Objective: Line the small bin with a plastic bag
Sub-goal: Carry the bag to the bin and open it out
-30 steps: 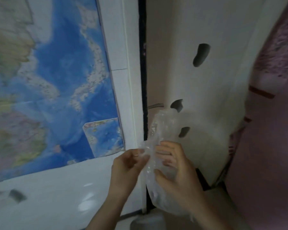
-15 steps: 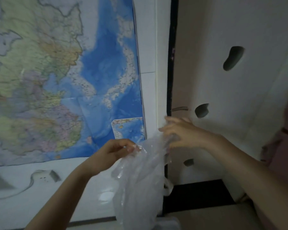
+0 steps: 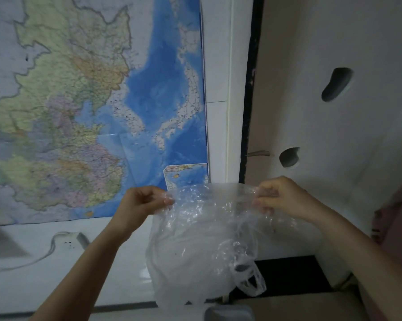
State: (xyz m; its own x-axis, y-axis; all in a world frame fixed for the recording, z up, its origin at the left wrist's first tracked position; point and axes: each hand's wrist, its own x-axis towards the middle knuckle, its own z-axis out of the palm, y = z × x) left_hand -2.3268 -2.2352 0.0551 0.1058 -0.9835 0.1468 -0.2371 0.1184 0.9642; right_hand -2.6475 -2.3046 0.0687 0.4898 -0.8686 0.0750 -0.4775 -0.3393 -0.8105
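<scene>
A clear crinkled plastic bag [image 3: 200, 246] hangs in front of me, stretched wide between my hands at its top edge. My left hand [image 3: 141, 202] pinches the bag's left corner. My right hand [image 3: 278, 195] pinches the right corner, about shoulder-width away. One handle loop [image 3: 251, 281] of the bag dangles at the lower right. A grey rounded rim [image 3: 229, 313], maybe the small bin, peeks in at the bottom edge below the bag; most of it is out of view.
A large wall map [image 3: 91, 112] covers the white wall on the left. A white power strip with cord [image 3: 70, 242] sits low on that wall. To the right stands a white panel with dark cut-out holes [image 3: 336, 84]. Pink fabric [image 3: 394, 216] shows at the far right.
My hands have drawn apart, spreading the bunched bag into a wide sheet. The view has shifted left and up, showing more of the map.
</scene>
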